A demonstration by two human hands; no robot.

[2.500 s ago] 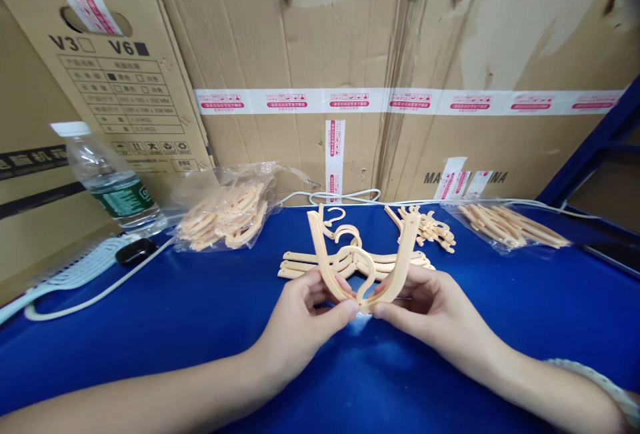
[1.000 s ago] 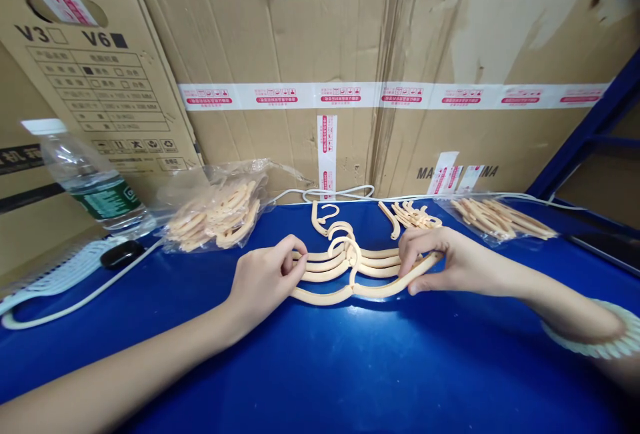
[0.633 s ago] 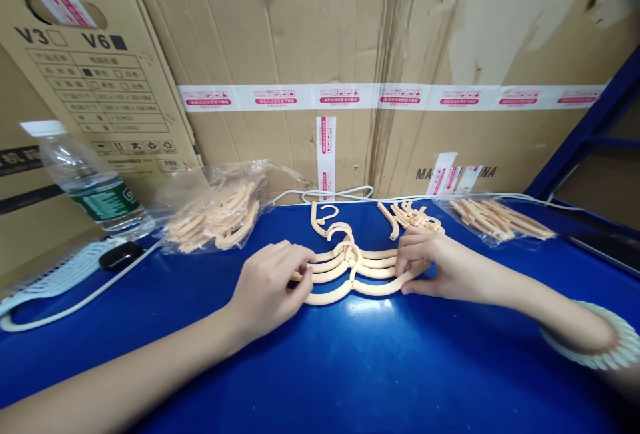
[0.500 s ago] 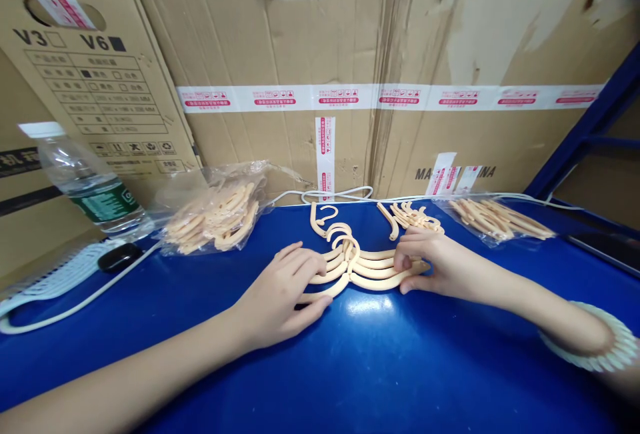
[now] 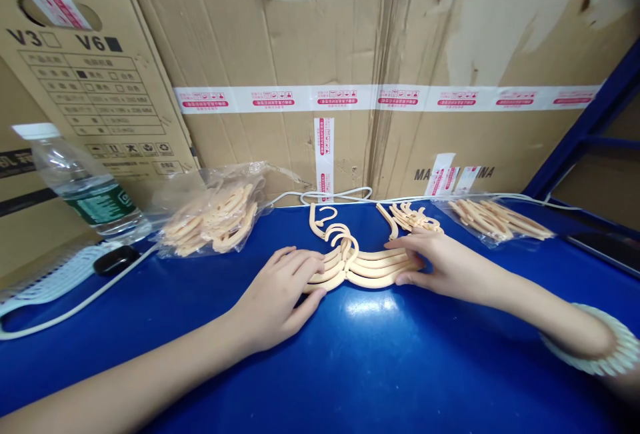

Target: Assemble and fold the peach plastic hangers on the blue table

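A flat stack of cream plastic hangers (image 5: 367, 266) lies on the blue table (image 5: 350, 367). My left hand (image 5: 277, 294) rests on the stack's left end, fingers stretched out flat and open. My right hand (image 5: 433, 262) covers the right end, fingers extended over the hanger arms and thumb against the front edge. A loose hook piece (image 5: 323, 217) lies just behind the stack. Nothing is lifted.
A plastic bag of cream parts (image 5: 215, 217) sits at the left, loose hook parts (image 5: 413, 217) and a second bag of parts (image 5: 500, 221) at the right. A water bottle (image 5: 85, 184), a black object (image 5: 113, 259) and a white cable (image 5: 75, 301) lie far left. Cardboard boxes (image 5: 325, 54) wall the back.
The hanger I held upright in both hands was unfolded, laid down and slid onto the stack. Both hands went from pinching it to lying flat on the stack's ends.
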